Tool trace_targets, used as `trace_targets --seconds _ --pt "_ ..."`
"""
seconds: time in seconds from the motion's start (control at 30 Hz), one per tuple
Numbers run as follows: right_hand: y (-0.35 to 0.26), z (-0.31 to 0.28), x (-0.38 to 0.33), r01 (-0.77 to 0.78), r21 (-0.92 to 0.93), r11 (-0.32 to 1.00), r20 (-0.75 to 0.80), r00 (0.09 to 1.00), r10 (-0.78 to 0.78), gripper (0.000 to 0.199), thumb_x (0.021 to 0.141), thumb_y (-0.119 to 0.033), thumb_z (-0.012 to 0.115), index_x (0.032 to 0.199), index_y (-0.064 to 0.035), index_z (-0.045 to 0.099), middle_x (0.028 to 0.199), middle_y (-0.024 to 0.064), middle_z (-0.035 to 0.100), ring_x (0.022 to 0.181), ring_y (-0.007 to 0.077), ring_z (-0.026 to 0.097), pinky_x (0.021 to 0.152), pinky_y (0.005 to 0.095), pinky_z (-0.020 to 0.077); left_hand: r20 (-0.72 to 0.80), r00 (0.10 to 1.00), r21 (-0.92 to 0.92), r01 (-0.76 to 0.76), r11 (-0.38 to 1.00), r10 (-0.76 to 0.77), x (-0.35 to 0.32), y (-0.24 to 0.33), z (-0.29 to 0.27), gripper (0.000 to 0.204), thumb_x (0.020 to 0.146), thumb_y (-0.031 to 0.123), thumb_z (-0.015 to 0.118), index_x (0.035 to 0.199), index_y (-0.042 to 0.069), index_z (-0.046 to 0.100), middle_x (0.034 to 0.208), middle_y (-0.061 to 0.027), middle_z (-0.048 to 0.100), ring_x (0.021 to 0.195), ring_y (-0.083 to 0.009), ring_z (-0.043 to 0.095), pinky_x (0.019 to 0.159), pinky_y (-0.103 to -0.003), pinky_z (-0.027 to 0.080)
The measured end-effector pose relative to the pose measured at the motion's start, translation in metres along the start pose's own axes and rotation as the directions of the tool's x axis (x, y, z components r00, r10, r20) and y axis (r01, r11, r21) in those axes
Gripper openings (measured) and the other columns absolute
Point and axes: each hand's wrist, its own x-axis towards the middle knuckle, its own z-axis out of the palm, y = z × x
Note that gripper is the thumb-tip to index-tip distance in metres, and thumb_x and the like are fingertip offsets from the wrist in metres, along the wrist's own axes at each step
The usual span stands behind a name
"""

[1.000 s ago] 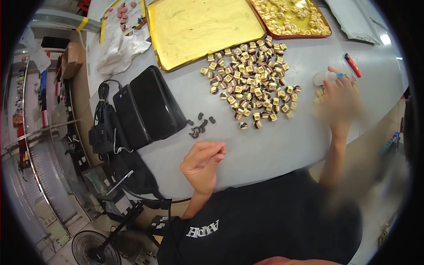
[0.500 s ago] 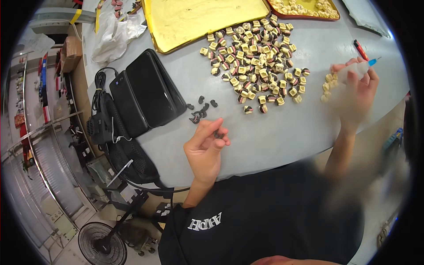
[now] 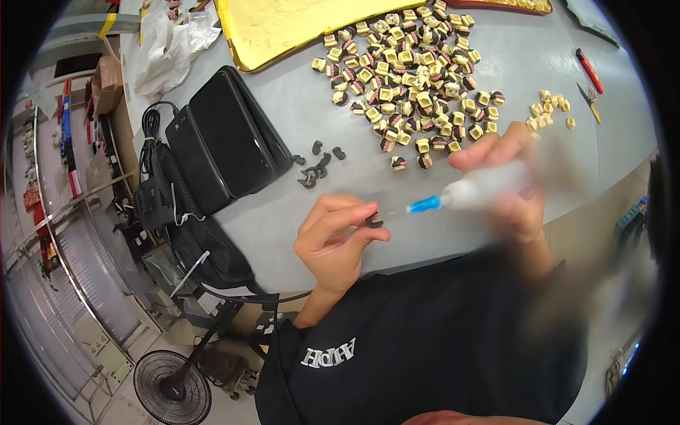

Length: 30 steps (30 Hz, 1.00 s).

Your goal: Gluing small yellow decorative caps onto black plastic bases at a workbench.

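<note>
The left hand pinches a small dark piece just past the near edge of the grey tabletop. The right hand, blurry, grips a white syringe. It lies almost sideways, its blue tip pointing left at the piece. Bare tabletop lies between the hands and the pile of small cream blocks.

Small part pinched in left hand: dark grey/black. Syringe in right hand: translucent white barrel, bright blue tip. Heap of blocks far centre: cream-yellow with black and pinkish-red bands. Loose curved pieces near the case: dark grey. Case left: plain black. Tray far: shiny gold. Table: light grey. Pen far right: red. Fan near left: black.
</note>
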Motion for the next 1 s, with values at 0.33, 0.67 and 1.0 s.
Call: trace_targets --seconds 0.33,0.67,1.0 --pt "0.014 0.007 -0.008 0.048 0.111 0.993 -0.112 0.993 -0.036 0.026 0.088 -0.022 0.052 0.098 -0.0007 0.041 0.087 0.0232 0.061 0.046 0.0062 0.046 0.046 0.0185 0.0400 0.218 0.951 0.314 -0.281 0.907 0.220 0.002 0.001 -0.004 0.036 0.053 0.003 0.079 0.086 0.000 0.065 0.074 -0.0070 0.055 0.063 -0.0157 0.054 0.052 -0.023 0.045" --pt "0.015 0.010 -0.013 0.021 -0.013 1.000 -0.045 0.999 -0.021 0.022 0.087 -0.017 0.050 0.096 0.0008 0.040 0.076 0.0208 0.063 0.040 0.0017 0.032 0.040 0.0160 0.0312 0.236 0.945 0.330 -0.296 0.896 0.225 0.001 0.000 -0.003 0.039 0.050 0.010 0.081 0.085 0.002 0.066 0.072 -0.0052 0.056 0.062 -0.0149 0.053 0.049 -0.022 0.042" --pt "0.014 0.012 -0.013 0.003 -0.038 0.999 -0.062 0.998 -0.006 0.024 0.086 -0.018 0.053 0.095 0.0003 0.040 0.073 0.0194 0.063 0.040 0.0018 0.032 0.040 0.0166 0.0306 0.251 0.943 0.342 -0.296 0.892 0.217 0.001 0.001 -0.003 0.039 0.049 0.012 0.081 0.084 0.002 0.066 0.071 -0.0046 0.056 0.062 -0.0149 0.053 0.049 -0.022 0.042"
